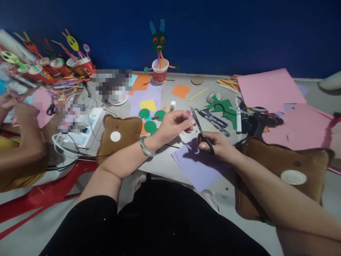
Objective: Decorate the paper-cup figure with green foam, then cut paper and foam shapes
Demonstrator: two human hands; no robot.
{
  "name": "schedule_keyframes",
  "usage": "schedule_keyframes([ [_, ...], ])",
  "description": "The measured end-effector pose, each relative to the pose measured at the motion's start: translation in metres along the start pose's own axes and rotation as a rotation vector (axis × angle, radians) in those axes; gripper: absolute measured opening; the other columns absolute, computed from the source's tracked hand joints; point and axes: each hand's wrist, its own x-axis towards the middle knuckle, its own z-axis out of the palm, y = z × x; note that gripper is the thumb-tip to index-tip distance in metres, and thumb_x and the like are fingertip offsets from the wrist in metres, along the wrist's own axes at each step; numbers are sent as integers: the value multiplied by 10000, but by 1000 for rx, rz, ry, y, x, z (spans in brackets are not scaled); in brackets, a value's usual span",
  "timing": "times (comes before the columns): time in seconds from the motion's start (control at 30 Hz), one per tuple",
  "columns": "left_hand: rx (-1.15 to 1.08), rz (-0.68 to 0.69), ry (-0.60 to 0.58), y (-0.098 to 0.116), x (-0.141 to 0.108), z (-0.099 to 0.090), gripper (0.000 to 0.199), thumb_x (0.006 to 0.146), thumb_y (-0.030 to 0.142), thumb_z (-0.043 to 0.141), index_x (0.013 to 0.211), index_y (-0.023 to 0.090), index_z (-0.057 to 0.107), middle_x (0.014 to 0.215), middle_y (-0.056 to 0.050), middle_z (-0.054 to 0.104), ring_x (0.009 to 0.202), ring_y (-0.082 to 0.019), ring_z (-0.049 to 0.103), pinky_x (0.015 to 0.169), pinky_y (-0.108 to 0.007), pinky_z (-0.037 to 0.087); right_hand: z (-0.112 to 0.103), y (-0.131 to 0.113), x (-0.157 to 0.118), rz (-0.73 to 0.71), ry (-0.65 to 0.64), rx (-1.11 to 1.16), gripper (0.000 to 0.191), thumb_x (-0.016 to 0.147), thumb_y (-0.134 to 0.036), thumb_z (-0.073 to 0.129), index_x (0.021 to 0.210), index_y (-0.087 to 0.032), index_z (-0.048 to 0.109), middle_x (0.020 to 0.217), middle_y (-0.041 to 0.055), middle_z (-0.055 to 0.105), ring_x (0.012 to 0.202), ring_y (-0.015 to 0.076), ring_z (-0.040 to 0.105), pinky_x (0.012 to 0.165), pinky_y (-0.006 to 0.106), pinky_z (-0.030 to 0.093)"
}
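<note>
My right hand (220,146) is wrapped round the black handles of a pair of scissors (200,128), whose blades point up and away. Just left of the blades is my left hand (177,126), its thumb and fingers pinched together; whatever it holds is too small to name. Beneath both hands lies a purple paper sheet (198,170) at the table's front edge. Several green paper circles (150,127) lie left of my left hand, near a yellow square (148,105). A glue stick (173,105) stands beyond that hand.
A paper cup (160,73) with a green-headed figure stands at the back. Brown cushions (122,131) flank my arms. Green scraps (226,110), cutters (214,119) and a black glue gun (266,120) lie right. A person's arm (25,131) and a power strip (92,128) are left.
</note>
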Motion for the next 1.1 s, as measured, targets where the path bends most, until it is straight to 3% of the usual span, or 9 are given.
schedule_keyframes([
  [0.13,32,-7,-2,1,-1,0,448,783,514,874,755,172,586,670,4,677,620,-95,670,644,-253,598,0,0,1,-6,-7,13,648,644,-816,800,632,-205,584,589,14,558,581,153,477,566,300,410],
  [0.5,32,-26,-45,3,-2,-1,455,719,512,908,744,169,609,672,16,674,641,-85,669,644,-233,588,-1,1,1,-26,-35,11,638,672,-795,803,642,-201,573,613,9,568,595,147,481,585,293,415],
  [0.77,33,-26,-54,4,-3,-1,457,763,512,882,730,168,584,694,7,678,640,-81,662,646,-244,597,-1,1,1,-34,-32,-15,650,671,-816,789,642,-202,575,616,7,571,600,143,477,585,288,418],
  [1.1,41,-66,-43,4,-2,-1,320,846,327,826,742,170,568,686,11,658,636,-92,663,662,-260,598,-2,5,1,-24,-30,-11,642,670,-809,791,646,-205,575,628,12,556,610,153,472,585,294,397],
])
